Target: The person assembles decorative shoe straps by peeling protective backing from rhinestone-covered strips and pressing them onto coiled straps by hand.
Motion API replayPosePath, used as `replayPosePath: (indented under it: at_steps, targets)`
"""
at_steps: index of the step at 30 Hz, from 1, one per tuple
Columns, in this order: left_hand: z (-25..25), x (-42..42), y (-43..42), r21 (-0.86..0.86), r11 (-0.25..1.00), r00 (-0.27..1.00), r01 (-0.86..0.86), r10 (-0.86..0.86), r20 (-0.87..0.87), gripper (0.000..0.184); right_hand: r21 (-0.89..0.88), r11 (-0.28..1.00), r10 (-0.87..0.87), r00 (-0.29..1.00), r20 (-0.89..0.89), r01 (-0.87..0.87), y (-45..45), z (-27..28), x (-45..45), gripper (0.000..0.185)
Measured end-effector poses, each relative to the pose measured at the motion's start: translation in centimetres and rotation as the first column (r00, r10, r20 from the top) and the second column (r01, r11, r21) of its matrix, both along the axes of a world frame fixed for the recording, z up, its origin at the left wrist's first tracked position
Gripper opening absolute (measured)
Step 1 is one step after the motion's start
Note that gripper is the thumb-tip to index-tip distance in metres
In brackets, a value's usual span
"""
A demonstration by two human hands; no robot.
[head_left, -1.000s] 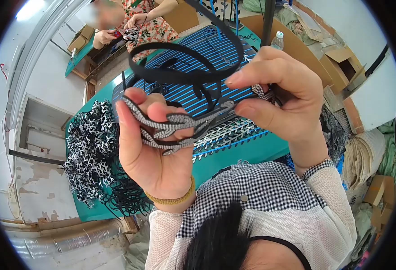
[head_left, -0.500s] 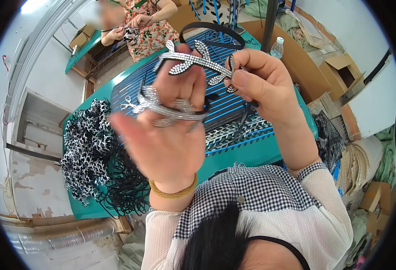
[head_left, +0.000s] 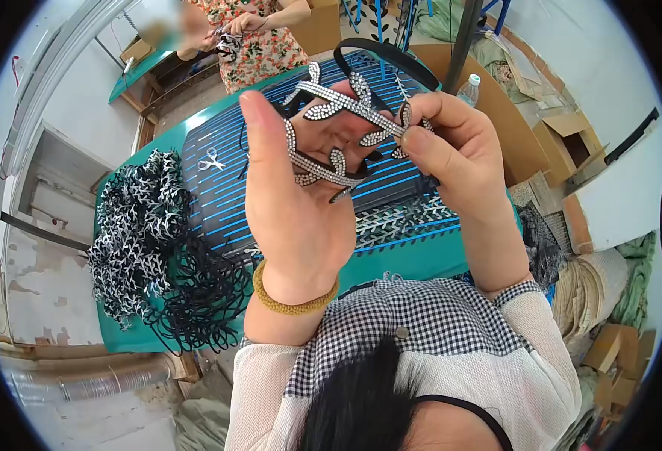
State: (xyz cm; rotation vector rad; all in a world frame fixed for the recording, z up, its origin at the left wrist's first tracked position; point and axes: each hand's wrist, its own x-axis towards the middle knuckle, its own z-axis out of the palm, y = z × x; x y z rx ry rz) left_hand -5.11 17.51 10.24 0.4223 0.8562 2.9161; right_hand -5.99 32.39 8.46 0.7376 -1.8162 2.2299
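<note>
A black strap with rhinestone-covered leaves (head_left: 360, 110) is stretched across the front of my body, raised above the table. Its right part is pinched between the thumb and fingers of my right hand (head_left: 466, 150). Lower down, the same kind of sparkling leaf trim loops around the fingers of my left hand (head_left: 286, 203), whose palm faces me. The left thumb sticks up, apart from the strap, while the fingers are bent and partly hidden behind it. A plain black stretch of band arcs above, behind the rhinestone part.
On the green table (head_left: 391, 259) lies a black board with blue stripes (head_left: 225, 195), with small scissors (head_left: 211, 159) on it. A pile of black-and-white leaf straps (head_left: 139, 233) fills the left side. Across the table, a person in a floral dress (head_left: 259, 52) handles similar straps. A plastic bottle (head_left: 469, 90) stands right.
My left hand has turned, its thumb swinging from pointing left to upright, and the loop around its fingers is now sharp. My right hand has shifted slightly right, still pinching the strap.
</note>
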Motion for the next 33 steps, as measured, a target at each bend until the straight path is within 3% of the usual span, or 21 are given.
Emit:
replayPosePath:
  at_steps: [7, 10, 11, 12, 14, 18, 25, 33]
  targets:
    - [-0.3, 0.1, 0.0, -0.080, 0.996, 0.999, -0.042, 0.041, -0.017, 0.058, -0.007, 1.000, 0.012, 0.997, -0.073, -0.013, 0.3, -0.2, 0.2, 0.016]
    - [-0.2, 0.6, 0.3, -0.132, 0.985, 0.993, -0.111, 0.104, -0.058, 0.043, 0.004, 1.000, 0.023, 0.994, -0.106, -0.022, 0.5, -0.6, 0.0, 0.014]
    - [-0.4, 0.6, 0.5, -0.102, 0.982, 0.983, -0.160, 0.148, -0.112, 0.030, 0.004, 1.000, 0.024, 0.992, -0.123, -0.024, 0.4, -0.6, 0.0, 0.013]
    - [-0.9, 0.5, -0.1, -0.183, 0.970, 0.977, -0.159, 0.128, -0.170, 0.023, 0.003, 1.000, 0.024, 0.990, -0.141, -0.023, 0.3, -0.5, 0.1, 0.013]
    - [-0.9, 0.7, 0.2, -0.222, 0.934, 0.938, -0.280, 0.216, -0.273, 0.020, 0.018, 0.999, 0.038, 0.984, -0.172, -0.036, 0.2, -0.7, 0.1, 0.012]
    - [-1.6, 0.3, 0.3, -0.130, 0.970, 0.955, -0.205, 0.169, -0.243, 0.020, 0.044, 0.999, 0.018, 0.962, -0.274, -0.006, 0.1, -1.0, -0.2, 0.013]
    - [-2.0, 0.1, -0.3, -0.112, 0.993, 0.971, -0.045, 0.017, -0.240, 0.028, -0.005, 1.000, 0.005, 0.969, -0.248, -0.007, 0.0, -0.6, 0.3, 0.015]
    - [-2.4, 0.2, 0.3, -0.183, 0.965, 0.948, -0.187, 0.128, -0.293, 0.015, 0.093, 0.989, -0.090, 0.970, -0.224, 0.114, -0.4, -0.2, 0.9, 0.014]
